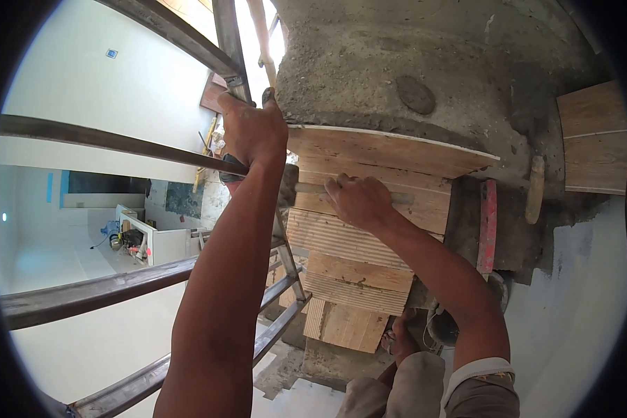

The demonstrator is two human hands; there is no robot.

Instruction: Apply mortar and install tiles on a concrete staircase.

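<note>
My left hand [254,132] reaches up with its fingers wrapped round a post of the metal railing [230,42]. In my right hand [361,200] is the pale handle of a mallet [288,187], its dark, blocky head pointing left, close to the railing. Beneath the mallet lies a wood-look step tile [425,198]. Just beyond it, a wood-look tile [390,151] with a pale edge runs across the stair, bordering rough grey mortar [369,76]. What lies under the mallet head is partly hidden by my left forearm.
Tiled steps with ribbed edges [355,292] descend toward my feet. On the right are a red bar [488,226], a worn wooden piece [535,189], a bucket [444,326] and more wood-look tiles [595,136]. Beyond the railing, a lower room holds a cluttered white counter [143,240].
</note>
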